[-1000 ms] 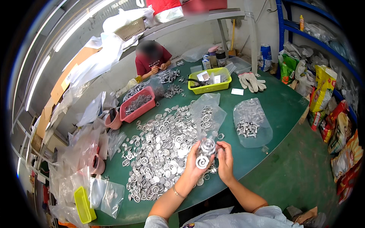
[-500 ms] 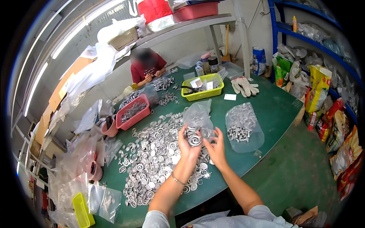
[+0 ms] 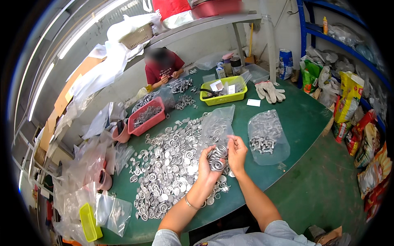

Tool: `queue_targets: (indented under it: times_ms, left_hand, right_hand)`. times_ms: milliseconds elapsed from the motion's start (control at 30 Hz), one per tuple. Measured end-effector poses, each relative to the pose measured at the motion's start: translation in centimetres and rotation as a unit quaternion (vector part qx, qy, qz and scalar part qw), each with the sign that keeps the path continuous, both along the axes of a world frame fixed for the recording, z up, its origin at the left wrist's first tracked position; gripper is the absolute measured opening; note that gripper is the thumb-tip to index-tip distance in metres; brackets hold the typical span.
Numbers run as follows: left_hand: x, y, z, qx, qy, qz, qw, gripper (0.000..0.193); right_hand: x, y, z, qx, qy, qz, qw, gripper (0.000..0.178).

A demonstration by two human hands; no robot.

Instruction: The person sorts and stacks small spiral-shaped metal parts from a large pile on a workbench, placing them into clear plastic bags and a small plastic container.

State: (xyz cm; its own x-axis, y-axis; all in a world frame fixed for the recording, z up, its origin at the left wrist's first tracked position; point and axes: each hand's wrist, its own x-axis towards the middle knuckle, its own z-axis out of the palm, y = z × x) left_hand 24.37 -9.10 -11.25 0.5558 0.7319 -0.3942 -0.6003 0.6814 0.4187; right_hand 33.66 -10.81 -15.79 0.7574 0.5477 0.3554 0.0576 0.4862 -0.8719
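My left hand is cupped, palm up, around several grey spiral metal pieces. Beside it my right hand has its fingers pinched at the edge of a clear plastic bag. That bag stretches away from my hands over the pile, and grey spirals show through it. Beneath and to the left spreads a wide heap of loose spiral and round metal pieces on the green table. Further right lies another clear bag with small grey metal parts inside.
A yellow-green basket and white work gloves lie toward the back. At the far left are a pink basket and a person in a red shirt. Plastic bags crowd the left edge; a blue shelf stands right.
My right hand, its fingers spread before, has closed in a pinch at the bag's edge. My left hand with the spirals has shifted slightly right and nearer to me.
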Motion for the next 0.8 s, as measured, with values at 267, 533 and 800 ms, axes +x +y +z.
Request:
queue_targets:
  times_ms: [267, 533, 800]
  left_hand:
    - [1.5, 5.7, 0.6, 0.051, -0.063, -0.023, 0.996, 0.029]
    - [-0.9, 6.3, 0.5, 0.22, 0.108, -0.027, 0.969, 0.042]
    - [-12.9, -0.8, -0.1, 0.374, 0.203, -0.068, 0.903, 0.029]
  right_hand:
    - [-0.8, -0.4, -1.1, 0.026, -0.02, 0.011, 0.999, 0.012]
    - [-0.4, -1.0, -0.1, 0.051, 0.1, 0.095, 0.989, 0.01]
    - [-1.4, -1.3, 0.6, 0.068, 0.078, 0.077, 0.992, 0.027]
